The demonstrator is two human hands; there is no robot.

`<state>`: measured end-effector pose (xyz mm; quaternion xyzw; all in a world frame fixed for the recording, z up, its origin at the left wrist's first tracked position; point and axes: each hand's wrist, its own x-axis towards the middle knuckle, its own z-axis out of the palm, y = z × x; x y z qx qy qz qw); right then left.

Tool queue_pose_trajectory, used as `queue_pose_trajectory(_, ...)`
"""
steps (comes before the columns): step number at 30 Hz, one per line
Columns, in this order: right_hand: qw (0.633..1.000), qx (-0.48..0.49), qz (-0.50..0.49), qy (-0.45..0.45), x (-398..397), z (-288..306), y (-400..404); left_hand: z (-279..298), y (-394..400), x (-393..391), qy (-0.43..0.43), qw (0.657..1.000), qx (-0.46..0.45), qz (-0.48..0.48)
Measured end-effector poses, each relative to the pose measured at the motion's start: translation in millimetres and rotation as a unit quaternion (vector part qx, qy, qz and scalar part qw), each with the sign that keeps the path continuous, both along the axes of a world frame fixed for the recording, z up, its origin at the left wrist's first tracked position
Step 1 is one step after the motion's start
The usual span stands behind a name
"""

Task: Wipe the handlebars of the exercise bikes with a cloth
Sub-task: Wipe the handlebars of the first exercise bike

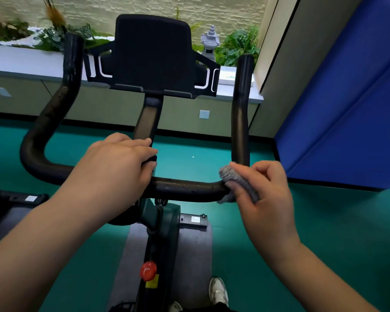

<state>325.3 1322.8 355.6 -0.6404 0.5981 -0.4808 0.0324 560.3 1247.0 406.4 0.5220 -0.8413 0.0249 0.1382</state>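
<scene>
The exercise bike's black handlebar (185, 189) runs across the middle of the view, with one upright horn at the left and one at the right. My left hand (119, 163) grips the centre of the bar, just under the stem of the black console (152, 55). My right hand (266, 190) holds a grey cloth (236, 179) pressed around the bar's right bend, at the foot of the right horn (241, 113). Part of the cloth hangs below the bar. Small pale specks show on the bar between my hands.
A red knob (148, 270) sits on the bike frame below, over a grey mat (196, 248) on green floor. A blue padded panel (347, 109) stands at the right. A white ledge (20, 61) with plants and a small stone lantern lies behind. My white shoe (218, 291) is beside the frame.
</scene>
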Motion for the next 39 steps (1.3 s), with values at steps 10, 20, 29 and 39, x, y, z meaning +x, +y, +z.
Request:
queue_pose_trajectory(10,0.999,-0.020,-0.015,0.036,5.9,0.7,1.8,-4.5,1.9,3.6,0.005,1.000,-0.007,-0.005)
queue_pose_trajectory(20,0.994,0.003,0.033,0.105,38.2,-2.6,17.0,-8.1,5.0,7.7,0.027,1.000,-0.015,-0.006)
queue_pose_trajectory(29,0.985,-0.008,0.030,0.168,54.6,7.0,11.2,-11.7,8.3,14.2,0.057,0.998,-0.012,-0.006)
queue_pose_trajectory(39,0.982,0.004,0.048,0.181,45.5,17.9,3.2,-13.8,13.9,29.6,0.100,0.995,-0.005,-0.010)
